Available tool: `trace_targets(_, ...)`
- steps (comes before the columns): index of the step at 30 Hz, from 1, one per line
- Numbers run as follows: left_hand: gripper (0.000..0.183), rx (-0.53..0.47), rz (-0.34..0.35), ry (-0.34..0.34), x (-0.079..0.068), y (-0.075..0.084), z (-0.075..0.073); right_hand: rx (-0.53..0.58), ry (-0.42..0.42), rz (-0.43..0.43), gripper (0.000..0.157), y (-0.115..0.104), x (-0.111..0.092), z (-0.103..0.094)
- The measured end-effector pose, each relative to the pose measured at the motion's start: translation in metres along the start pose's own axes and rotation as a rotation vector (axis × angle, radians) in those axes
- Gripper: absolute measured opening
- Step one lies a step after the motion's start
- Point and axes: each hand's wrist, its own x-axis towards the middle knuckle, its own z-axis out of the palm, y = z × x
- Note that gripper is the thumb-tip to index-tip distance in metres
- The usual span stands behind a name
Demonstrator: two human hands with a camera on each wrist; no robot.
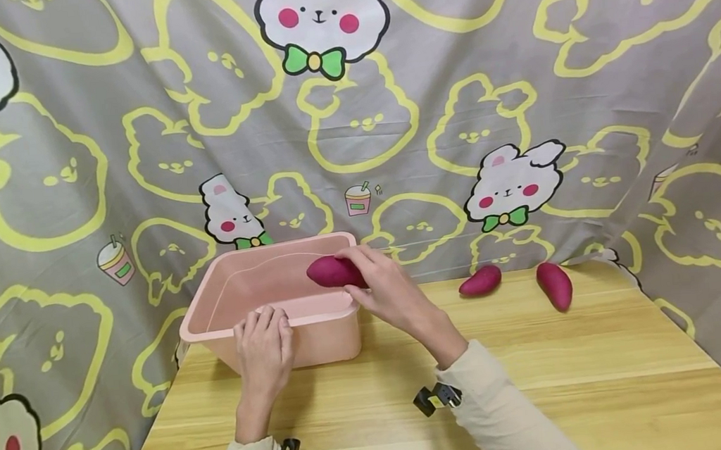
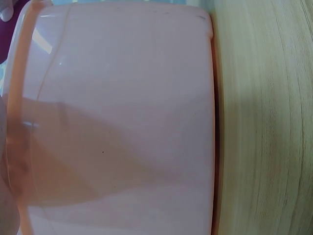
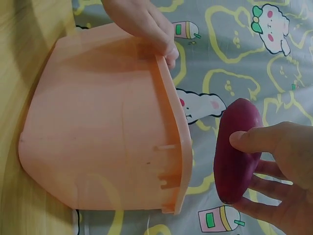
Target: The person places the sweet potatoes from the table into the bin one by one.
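We can enter the pink tub (image 1: 328, 342) from above at its left; our right hand (image 1: 394, 293) and the held sweet potato (image 1: 332, 272) block its right end, our left hand (image 1: 265, 347) part of its front rim. The surface (image 1: 549, 365) leaves us a lane in front of two loose sweet potatoes (image 1: 481, 282); the curtain (image 1: 404, 133) closes the back.

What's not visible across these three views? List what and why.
- Near inside of the pink bin: head view, behind its front wall and the left hand; can't tell what lies there.
- Right end of the held sweet potato: head view, behind the right hand.
- Most of the left hand: left wrist view, cut off by the left edge.
- Upper sleeves: head view, cut off by the bottom edge.
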Motion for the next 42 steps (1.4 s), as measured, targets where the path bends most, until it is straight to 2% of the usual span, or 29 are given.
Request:
trace_targets(8, 0.033, -0.008, 0.000, 0.016, 0.001, 0.001, 0.001, -0.044, -0.037, -0.024, 0.049, -0.005, 0.004, 0.008)
trace_targets(20, 0.037, -0.012, -0.013, -0.002, 0.002, 0.002, 0.001, -0.067, -0.081, -0.031, 0.042, -0.011, 0.009, 0.016)
trace_targets(27, 0.038, -0.011, -0.027, -0.013, 0.001, 0.002, 0.002, -0.072, -0.079, -0.057, 0.040, -0.011, 0.009, 0.022)
trace_targets(31, 0.037, -0.009, -0.019, -0.003, 0.002, 0.002, 0.001, -0.072, -0.078, -0.050, 0.038, -0.012, 0.010, 0.025)
trace_targets(42, 0.035, -0.006, -0.013, 0.006, 0.001, 0.001, 0.000, -0.113, -0.161, -0.013, 0.035, -0.016, 0.009, 0.031)
